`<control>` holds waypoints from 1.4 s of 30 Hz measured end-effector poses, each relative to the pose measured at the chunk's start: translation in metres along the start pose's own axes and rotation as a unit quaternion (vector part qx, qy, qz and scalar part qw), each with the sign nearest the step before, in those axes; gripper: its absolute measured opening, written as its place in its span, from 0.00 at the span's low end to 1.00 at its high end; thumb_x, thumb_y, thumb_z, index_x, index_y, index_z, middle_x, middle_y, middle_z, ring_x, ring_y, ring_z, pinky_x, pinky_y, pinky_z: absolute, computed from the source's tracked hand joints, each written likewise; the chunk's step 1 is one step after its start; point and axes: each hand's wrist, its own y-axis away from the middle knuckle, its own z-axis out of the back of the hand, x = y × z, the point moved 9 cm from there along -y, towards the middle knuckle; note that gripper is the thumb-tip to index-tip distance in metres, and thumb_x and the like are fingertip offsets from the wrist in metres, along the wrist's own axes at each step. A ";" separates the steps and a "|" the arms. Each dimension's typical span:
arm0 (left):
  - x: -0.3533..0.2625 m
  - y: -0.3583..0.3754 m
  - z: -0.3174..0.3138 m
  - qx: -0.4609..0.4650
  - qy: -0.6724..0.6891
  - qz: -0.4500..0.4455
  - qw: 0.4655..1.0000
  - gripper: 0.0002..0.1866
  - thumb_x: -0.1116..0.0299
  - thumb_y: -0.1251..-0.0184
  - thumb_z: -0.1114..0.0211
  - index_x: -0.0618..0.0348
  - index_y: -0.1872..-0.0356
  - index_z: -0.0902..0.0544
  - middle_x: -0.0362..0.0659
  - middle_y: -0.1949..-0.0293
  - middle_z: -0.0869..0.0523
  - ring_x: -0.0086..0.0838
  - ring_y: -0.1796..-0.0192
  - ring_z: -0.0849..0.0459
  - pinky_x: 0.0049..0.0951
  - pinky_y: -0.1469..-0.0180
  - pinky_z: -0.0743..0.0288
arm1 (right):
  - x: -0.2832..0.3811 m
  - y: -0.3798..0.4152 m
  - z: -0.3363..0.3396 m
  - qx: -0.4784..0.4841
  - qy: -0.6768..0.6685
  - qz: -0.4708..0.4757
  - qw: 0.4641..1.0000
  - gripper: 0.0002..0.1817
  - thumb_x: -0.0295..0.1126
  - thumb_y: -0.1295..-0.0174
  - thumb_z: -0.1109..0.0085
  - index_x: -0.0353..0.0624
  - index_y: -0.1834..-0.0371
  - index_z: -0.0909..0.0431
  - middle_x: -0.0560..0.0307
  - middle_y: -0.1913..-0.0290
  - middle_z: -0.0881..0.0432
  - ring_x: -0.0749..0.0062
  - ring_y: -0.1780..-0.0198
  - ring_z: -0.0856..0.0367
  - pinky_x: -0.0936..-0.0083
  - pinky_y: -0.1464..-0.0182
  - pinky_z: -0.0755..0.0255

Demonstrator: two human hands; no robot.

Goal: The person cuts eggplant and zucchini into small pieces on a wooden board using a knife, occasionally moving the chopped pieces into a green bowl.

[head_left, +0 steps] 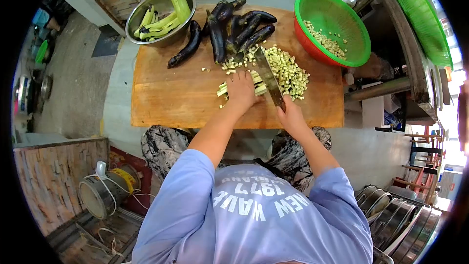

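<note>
My right hand point(292, 116) is closed round the handle of a cleaver point(268, 79), whose blade stands on the cutting board point(166, 93). Just left of the blade, my left hand point(241, 88) presses down on pale eggplant strips point(260, 89), its fingers curled over them. Some strips stick out on both sides of that hand. A heap of diced eggplant point(290, 74) lies against the blade's right side, and more cubes are scattered beyond my left fingers. Several whole dark eggplants point(216, 39) lie at the board's far side.
A steel bowl point(189, 19) with peeled eggplants stands at the board's far left corner. At the far right, a green colander point(354, 24) in a red basin point(315, 49) holds some cubes. A wooden table point(405, 44) stands to the right, with stacked metal pans point(395, 220) behind me.
</note>
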 end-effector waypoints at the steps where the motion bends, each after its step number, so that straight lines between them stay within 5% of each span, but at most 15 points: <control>1: -0.001 0.002 0.003 0.012 -0.002 0.004 1.000 0.49 0.37 0.59 0.24 0.65 0.41 0.29 0.49 0.45 0.26 0.41 0.41 0.29 0.42 0.42 0.36 | 0.008 0.009 0.008 -0.001 0.007 -0.010 1.000 0.12 0.29 0.38 0.44 0.38 0.57 0.35 0.33 0.69 0.21 0.33 0.63 0.22 0.47 0.62 0.30; 12: 0.003 -0.001 -0.011 0.016 0.015 0.001 1.000 0.49 0.40 0.57 0.24 0.66 0.39 0.29 0.50 0.42 0.26 0.41 0.39 0.30 0.41 0.40 0.39 | 0.003 -0.005 -0.016 0.050 0.052 0.030 0.997 0.09 0.28 0.39 0.46 0.37 0.59 0.33 0.32 0.70 0.21 0.32 0.63 0.22 0.46 0.62 0.30; 16: 0.001 0.008 0.005 0.004 0.039 0.001 0.999 0.49 0.41 0.60 0.22 0.66 0.40 0.28 0.50 0.44 0.26 0.41 0.39 0.30 0.41 0.39 0.39 | 0.000 -0.013 -0.022 -0.025 0.008 0.054 0.998 0.08 0.27 0.39 0.45 0.36 0.61 0.31 0.33 0.68 0.20 0.33 0.62 0.22 0.48 0.61 0.29; 21: 0.004 0.002 -0.007 -0.024 0.012 0.001 1.000 0.52 0.38 0.59 0.24 0.68 0.39 0.30 0.48 0.45 0.25 0.40 0.41 0.29 0.39 0.39 0.38 | 0.021 0.013 0.009 0.000 -0.011 -0.006 1.000 0.11 0.27 0.39 0.44 0.38 0.56 0.32 0.32 0.67 0.21 0.32 0.60 0.22 0.48 0.61 0.30; 25: 0.002 0.003 -0.001 0.069 -0.019 0.021 0.997 0.50 0.36 0.58 0.25 0.69 0.42 0.28 0.49 0.45 0.26 0.40 0.40 0.30 0.39 0.39 0.38 | 0.033 0.025 0.022 0.033 0.007 0.012 0.999 0.11 0.27 0.38 0.45 0.38 0.56 0.33 0.32 0.67 0.21 0.32 0.60 0.23 0.48 0.61 0.31; 31: 0.005 0.000 -0.012 0.000 0.020 0.005 1.000 0.51 0.36 0.63 0.23 0.71 0.44 0.27 0.52 0.46 0.26 0.43 0.41 0.30 0.39 0.40 0.36 | 0.015 0.000 -0.007 0.055 0.015 0.053 0.997 0.10 0.29 0.38 0.45 0.37 0.58 0.32 0.32 0.67 0.20 0.32 0.61 0.22 0.48 0.60 0.30; 36: 0.004 0.005 -0.007 0.062 0.015 0.005 0.998 0.62 0.36 0.65 0.22 0.72 0.33 0.38 0.53 0.42 0.28 0.44 0.38 0.31 0.41 0.35 0.39 | -0.008 -0.006 -0.030 0.014 -0.006 0.017 1.000 0.10 0.28 0.38 0.45 0.36 0.58 0.31 0.33 0.66 0.20 0.35 0.61 0.21 0.50 0.60 0.29; 42: 0.013 0.012 0.003 0.019 -0.046 -0.002 0.999 0.67 0.35 0.63 0.23 0.73 0.29 0.46 0.53 0.38 0.30 0.45 0.34 0.32 0.42 0.32 0.43 | 0.031 0.021 0.013 0.033 0.001 0.008 0.999 0.12 0.28 0.38 0.45 0.36 0.55 0.32 0.32 0.67 0.21 0.33 0.61 0.22 0.49 0.60 0.29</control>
